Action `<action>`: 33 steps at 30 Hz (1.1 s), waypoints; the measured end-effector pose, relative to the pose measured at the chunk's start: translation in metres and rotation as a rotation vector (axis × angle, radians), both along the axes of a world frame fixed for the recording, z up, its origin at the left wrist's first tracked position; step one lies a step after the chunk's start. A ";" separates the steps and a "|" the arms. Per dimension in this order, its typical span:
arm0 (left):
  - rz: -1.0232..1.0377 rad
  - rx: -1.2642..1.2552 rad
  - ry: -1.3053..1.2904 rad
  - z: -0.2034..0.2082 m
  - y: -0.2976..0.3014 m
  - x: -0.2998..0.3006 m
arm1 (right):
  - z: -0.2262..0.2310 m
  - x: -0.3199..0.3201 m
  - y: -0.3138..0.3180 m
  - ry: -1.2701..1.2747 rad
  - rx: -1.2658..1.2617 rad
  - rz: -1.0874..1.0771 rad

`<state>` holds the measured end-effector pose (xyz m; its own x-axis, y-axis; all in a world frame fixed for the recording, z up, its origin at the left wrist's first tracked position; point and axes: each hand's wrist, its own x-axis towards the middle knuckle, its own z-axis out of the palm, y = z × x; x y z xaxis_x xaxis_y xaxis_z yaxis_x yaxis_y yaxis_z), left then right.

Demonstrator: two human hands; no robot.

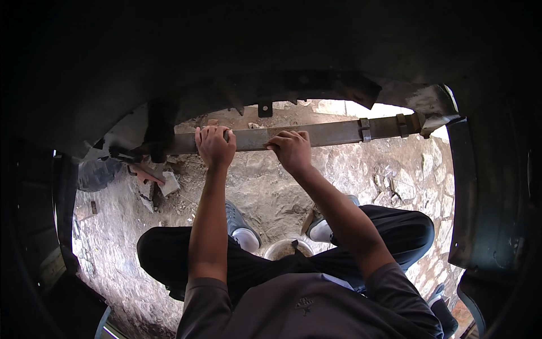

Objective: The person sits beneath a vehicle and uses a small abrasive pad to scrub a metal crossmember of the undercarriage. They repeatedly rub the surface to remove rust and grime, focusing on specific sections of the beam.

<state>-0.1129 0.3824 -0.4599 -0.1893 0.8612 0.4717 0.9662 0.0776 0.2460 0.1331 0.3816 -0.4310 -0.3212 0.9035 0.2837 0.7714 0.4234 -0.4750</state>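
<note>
Picture's rim near-black; ground (265, 178) bright, glare upper right, edges bowed.

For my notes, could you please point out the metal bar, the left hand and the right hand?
Metal bar (251, 139), head view: face between hands.
Left hand (215, 148), head view: back of hand.
Right hand (293, 151), head view: back of hand.

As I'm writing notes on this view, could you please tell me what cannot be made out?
All in the head view:
Dark thing: mostly hidden by the left hand.
Right hand: its back hides whether it holds anything.
Bar, left end: lost in darkness.
Round pale thing: partly covered by trousers.
</note>
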 end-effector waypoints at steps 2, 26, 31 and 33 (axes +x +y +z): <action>0.001 -0.006 -0.007 0.001 0.001 0.001 | -0.003 -0.013 -0.001 0.012 0.012 0.005; 0.039 -0.053 -0.020 0.002 0.000 -0.001 | 0.009 0.005 0.005 0.005 0.021 0.053; 0.023 -0.038 -0.057 0.003 0.001 0.003 | 0.002 0.016 0.005 0.022 0.048 0.031; 0.022 -0.033 -0.038 0.001 0.002 0.005 | -0.001 0.009 0.004 0.047 0.025 0.001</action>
